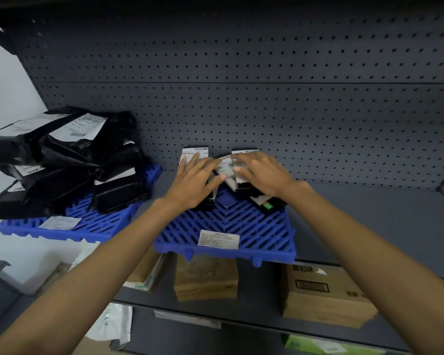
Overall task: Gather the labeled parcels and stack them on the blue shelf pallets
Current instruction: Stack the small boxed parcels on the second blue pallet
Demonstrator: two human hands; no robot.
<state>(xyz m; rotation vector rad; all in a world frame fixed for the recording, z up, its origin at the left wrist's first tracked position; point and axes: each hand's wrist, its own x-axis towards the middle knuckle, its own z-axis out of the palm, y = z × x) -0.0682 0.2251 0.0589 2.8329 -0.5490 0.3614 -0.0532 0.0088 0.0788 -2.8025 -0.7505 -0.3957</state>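
Note:
Several small black parcels with white labels (224, 167) lean against the pegboard at the back of a blue pallet (231, 226) on the grey shelf. My left hand (195, 180) lies on the left parcels with its fingers spread and straight. My right hand (259, 172) lies on the right parcels with its fingers stretched toward the middle. One parcel with a green mark (268, 204) lies flat under my right wrist. Further left, a second blue pallet (87, 226) carries a pile of larger black labeled bags (62, 160).
The grey pegboard wall (292, 98) backs the shelf, and bare shelf (369, 216) extends to the right. On the shelf below stand a brown paper package (205, 280), a cardboard box (326, 293) and white bags (113, 326).

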